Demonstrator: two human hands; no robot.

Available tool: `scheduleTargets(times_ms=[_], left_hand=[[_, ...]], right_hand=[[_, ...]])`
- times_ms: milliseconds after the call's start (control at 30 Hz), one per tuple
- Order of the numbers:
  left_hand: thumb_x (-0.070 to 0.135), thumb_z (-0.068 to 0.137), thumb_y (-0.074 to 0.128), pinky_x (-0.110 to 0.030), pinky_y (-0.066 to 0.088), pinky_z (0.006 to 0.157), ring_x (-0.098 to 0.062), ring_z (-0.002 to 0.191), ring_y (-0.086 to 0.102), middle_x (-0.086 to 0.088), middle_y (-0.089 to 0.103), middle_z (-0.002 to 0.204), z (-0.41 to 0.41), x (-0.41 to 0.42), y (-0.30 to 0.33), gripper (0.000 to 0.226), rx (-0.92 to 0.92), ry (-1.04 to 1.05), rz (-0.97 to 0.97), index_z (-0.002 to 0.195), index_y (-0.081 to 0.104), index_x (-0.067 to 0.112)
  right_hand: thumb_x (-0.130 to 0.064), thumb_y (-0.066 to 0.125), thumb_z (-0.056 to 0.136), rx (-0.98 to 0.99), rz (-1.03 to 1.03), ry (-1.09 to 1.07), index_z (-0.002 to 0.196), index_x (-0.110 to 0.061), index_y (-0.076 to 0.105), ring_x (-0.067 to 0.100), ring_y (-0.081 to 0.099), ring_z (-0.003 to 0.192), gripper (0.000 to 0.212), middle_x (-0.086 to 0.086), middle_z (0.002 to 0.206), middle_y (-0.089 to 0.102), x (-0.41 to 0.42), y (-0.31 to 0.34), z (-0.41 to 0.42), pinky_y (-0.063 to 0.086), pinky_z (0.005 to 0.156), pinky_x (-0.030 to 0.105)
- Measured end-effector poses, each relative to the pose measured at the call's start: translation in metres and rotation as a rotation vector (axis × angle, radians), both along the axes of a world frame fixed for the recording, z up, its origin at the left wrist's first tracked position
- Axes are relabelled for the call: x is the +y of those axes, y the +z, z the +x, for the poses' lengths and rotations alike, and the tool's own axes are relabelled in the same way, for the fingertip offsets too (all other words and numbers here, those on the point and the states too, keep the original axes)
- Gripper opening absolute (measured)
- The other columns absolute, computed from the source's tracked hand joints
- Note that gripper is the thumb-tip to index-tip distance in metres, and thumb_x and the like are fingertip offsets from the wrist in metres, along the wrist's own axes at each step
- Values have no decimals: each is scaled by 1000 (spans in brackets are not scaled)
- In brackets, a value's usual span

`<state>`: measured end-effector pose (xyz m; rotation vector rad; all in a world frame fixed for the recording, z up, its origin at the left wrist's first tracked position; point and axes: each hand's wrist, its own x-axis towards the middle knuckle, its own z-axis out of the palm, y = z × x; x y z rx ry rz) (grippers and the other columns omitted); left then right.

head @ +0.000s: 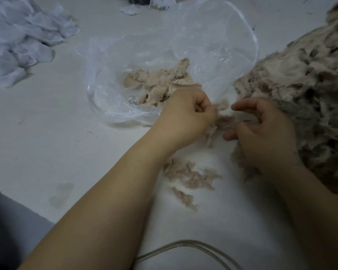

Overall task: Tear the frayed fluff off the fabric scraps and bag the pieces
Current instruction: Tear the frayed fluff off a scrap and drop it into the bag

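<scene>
left hand (185, 115): curled into a loose fist just in front of the bag's near edge, fingers closed on one end of a beige scrap (221, 120). Forearm comes in from the bottom left.
right hand (265, 131): fingers bent, thumb and a lower finger seem to be pinching the other end of the same scrap, index finger sticking out toward the left hand. It's blurry, so the exact grip is hard to make out.
scrap: small fuzzy beige piece stretched between the two hands, a bit hanging down under the left one. Blurred.
plastic bag (213, 41): clear and thin, lying open on the table (57, 123) beyond the hands, mouth facing the person.
bagged pieces (160, 82): a small heap of beige fabric bits sitting inside the bag, near its front, right behind the left hand.
big scrap pile (308, 84): huge mound of frayed beige scraps on the right, reaching to the top right corner. The right hand is up against its near-left edge.
loose fluff (187, 174): tufts of brownish fluff lying on the table between the forearms, closer to the person than the hands.
pale blue pile (21, 39): heap of light bluish fabric pieces at the far left, well away from the bag.
cable (185, 248): clear tube or cord looping along the bottom edge.
table: white, with a faint smudge near the left forearm.
</scene>
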<state>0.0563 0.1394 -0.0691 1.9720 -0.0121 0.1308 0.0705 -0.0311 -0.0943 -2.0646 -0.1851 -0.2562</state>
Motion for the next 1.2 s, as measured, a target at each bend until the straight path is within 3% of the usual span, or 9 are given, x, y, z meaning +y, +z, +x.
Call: scheduleTargets(times_ms=[167, 233, 367, 500, 600, 667, 867, 967, 1200], left_hand=[[10, 81, 69, -25, 42, 52, -4, 51, 45, 8, 54, 58, -5, -6, 0, 10, -142, -54, 223, 72, 64, 9], [7, 79, 70, -27, 43, 54, -4, 53, 46, 6, 54, 60, -5, -5, 1, 7, -153, -80, 217, 74, 66, 8], [0, 74, 74, -24, 42, 54, -4, 53, 45, 4, 52, 62, -6, 0, 3, 10, -95, -117, 128, 77, 67, 6], [14, 80, 77, -31, 43, 54, -10, 54, 45, -3, 54, 78, -5, 3, 5, 16, -58, -58, -4, 90, 65, 11], [17, 86, 72, -18, 42, 55, 2, 52, 51, 3, 65, 92, -3, 3, 3, 19, -8, -55, 60, 104, 69, 19], [16, 87, 72, -10, 39, 48, 5, 49, 53, 3, 69, 91, -3, 2, 3, 18, 43, -82, 76, 105, 71, 17], [12, 84, 77, -16, 38, 37, -3, 37, 51, -10, 70, 67, -8, 1, 7, 14, 130, -158, -14, 93, 67, 8], [11, 84, 76, -19, 37, 35, -12, 37, 54, -5, 63, 55, -7, 1, 7, 11, 114, -122, 4, 82, 66, 8], [12, 93, 66, -18, 33, 33, -16, 31, 48, -12, 60, 47, -4, 7, 8, 18, 137, -74, -39, 76, 68, 5]], right_hand=[[-36, 60, 91, 15, 133, 142, 98, -29, 65, 7, 65, 50, 11, -9, 64, 70, 14, 6, -11, 47, 46, 15], [-27, 60, 96, 71, 193, 175, 99, -29, 66, 10, 62, 48, 7, -5, 62, 69, 13, 4, -9, 47, 47, 20], [-2, 54, 95, 65, 299, 211, 77, -35, 68, 9, 66, 56, 41, -4, 66, 71, 10, 5, -9, 49, 50, 17], [5, 54, 92, 68, 382, 246, 77, -18, 65, 11, 70, 62, 29, -2, 67, 71, 10, 2, -7, 53, 57, 17], [4, 51, 92, 87, 413, 238, 78, -15, 65, 13, 70, 65, 27, 0, 70, 71, 9, 2, -5, 55, 60, 19], [-1, 51, 89, 100, 438, 211, 76, -15, 65, 14, 71, 68, 23, 2, 71, 72, 10, 3, -4, 55, 61, 21], [-18, 48, 83, 212, 471, 130, 77, -18, 67, 34, 70, 80, 20, 17, 81, 71, 10, 5, -4, 60, 71, 46], [-35, 62, 89, 234, 428, 166, 90, -18, 66, 21, 71, 74, 18, 7, 80, 73, 12, 5, -7, 58, 62, 31], [-3, 65, 91, 176, 405, 170, 99, -15, 68, 2, 68, 65, 15, -5, 78, 75, 10, 1, -5, 52, 59, 13]])
